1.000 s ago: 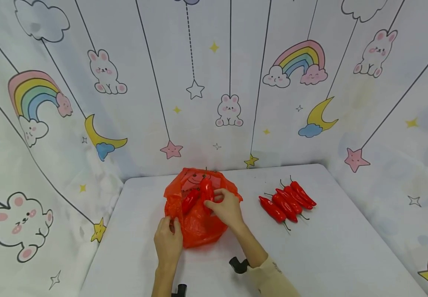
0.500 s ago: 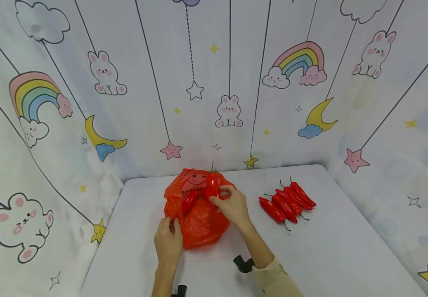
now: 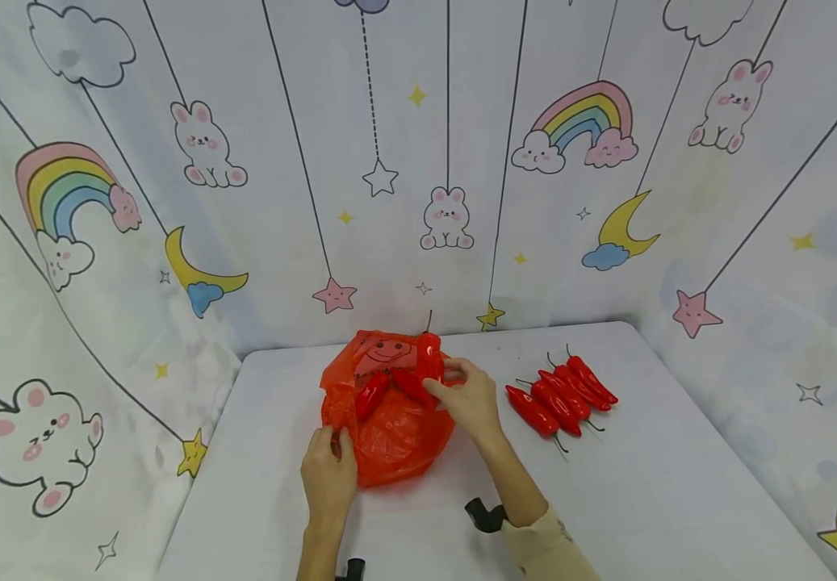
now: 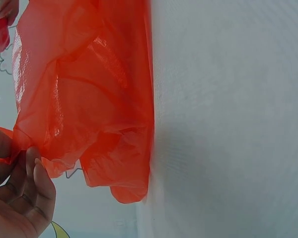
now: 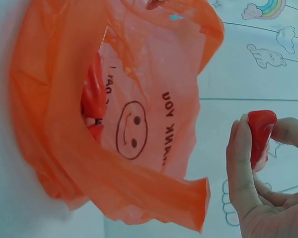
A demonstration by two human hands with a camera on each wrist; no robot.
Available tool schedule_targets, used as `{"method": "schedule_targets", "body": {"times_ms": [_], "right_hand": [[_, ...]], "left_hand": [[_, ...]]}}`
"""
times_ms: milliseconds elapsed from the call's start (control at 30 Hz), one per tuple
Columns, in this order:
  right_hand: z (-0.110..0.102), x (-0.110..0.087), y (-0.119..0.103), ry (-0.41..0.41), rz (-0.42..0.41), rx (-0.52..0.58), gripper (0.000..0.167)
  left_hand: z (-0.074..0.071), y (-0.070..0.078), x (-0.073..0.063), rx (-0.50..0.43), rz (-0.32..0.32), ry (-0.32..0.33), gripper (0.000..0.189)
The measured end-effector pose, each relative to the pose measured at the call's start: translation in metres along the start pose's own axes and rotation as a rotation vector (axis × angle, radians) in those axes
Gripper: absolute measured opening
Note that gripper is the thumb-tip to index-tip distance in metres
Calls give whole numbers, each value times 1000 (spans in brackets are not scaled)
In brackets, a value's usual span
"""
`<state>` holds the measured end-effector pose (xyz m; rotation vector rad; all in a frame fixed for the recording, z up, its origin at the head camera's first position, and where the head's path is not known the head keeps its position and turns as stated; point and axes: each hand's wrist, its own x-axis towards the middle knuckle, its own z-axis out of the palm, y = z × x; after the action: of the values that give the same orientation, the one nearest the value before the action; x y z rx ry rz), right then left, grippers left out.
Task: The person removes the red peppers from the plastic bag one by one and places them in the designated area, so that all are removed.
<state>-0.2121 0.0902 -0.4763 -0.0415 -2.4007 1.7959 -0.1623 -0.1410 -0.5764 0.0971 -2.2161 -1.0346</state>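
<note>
A red plastic bag (image 3: 399, 440) with a printed smiley face stands with its mouth open on the white table. My left hand (image 3: 328, 468) pinches the bag's near left edge between thumb and fingers; the left wrist view shows this pinch on the thin plastic (image 4: 84, 84). Above the bag's right side, my right hand (image 3: 470, 401) holds a red chili pepper (image 3: 429, 355) upright, stem up, between thumb and fingers. In the right wrist view the held pepper (image 5: 261, 136) is apart from the bag. Other red peppers (image 3: 372, 394) lie inside the bag's mouth, partly hidden by its wall.
To the right, several red chili peppers (image 3: 559, 403) lie side by side in a slanted row on the table (image 3: 643, 484). A white patterned cloth (image 3: 447, 282) hangs behind the table's back edge and down both sides. Black wrist-camera mounts (image 3: 486, 515) sit under the forearms.
My right hand has lifted the pepper up and to the right, from inside the bag's mouth to above its right edge. My left hand has stayed on the bag.
</note>
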Motion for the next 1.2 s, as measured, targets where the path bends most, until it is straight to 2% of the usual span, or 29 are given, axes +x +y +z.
{"method": "schedule_targets", "body": {"times_ms": [433,667,1200], "right_hand": [[-16,0,-2,4,38,44,48],[-24,-1,-4,13,38,55,45],[-37,-5,3,37,61,69,45]], "left_hand": [[1,0,-1,1,-2,-14,5],[1,0,0,-3,18,0,6],[1,2,-1,11,6,-8,7]]}}
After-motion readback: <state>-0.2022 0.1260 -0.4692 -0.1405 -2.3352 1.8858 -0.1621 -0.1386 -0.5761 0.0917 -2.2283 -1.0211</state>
